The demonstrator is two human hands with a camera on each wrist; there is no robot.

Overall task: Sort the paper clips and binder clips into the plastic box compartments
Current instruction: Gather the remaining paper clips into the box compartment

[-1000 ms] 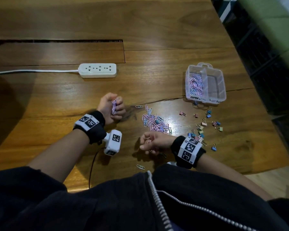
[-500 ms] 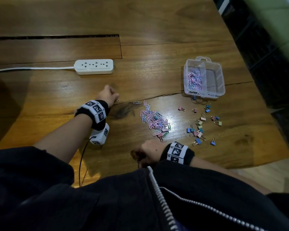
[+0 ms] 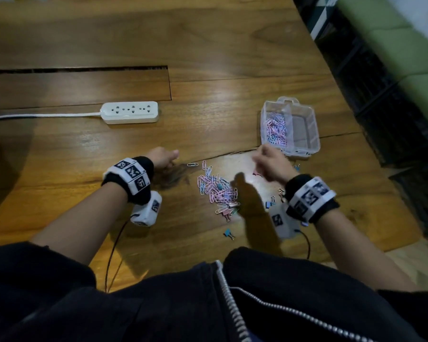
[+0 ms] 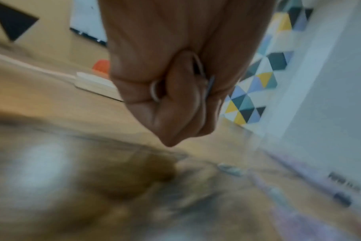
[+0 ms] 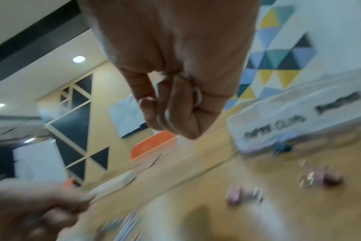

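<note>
A clear plastic box [image 3: 314,134] sits at the right, with pastel paper clips [image 3: 276,129] in its left compartment and nothing visible in the right one. A pile of paper clips [image 3: 215,188] lies mid-table. My left hand [image 3: 162,157] is a fist left of the pile; the left wrist view shows paper clips [image 4: 202,76] gripped in the left hand [image 4: 175,97]. My right hand [image 3: 269,164], blurred, hovers just before the box; in the right wrist view the right hand [image 5: 171,101] has curled fingers holding paper clips [image 5: 198,97]. Binder clips [image 3: 269,204] lie partly hidden under my right wrist.
A white power strip [image 3: 130,112] with its cord lies at the back left. A lone blue binder clip [image 3: 229,233] and a single white paper clip [image 3: 192,164] lie apart from the pile. The table edge [image 3: 371,134] runs close right of the box.
My right hand rose from the near table edge and swept forward and right to the box. My left hand stayed a fist near the pile's left, shifting slightly right.
</note>
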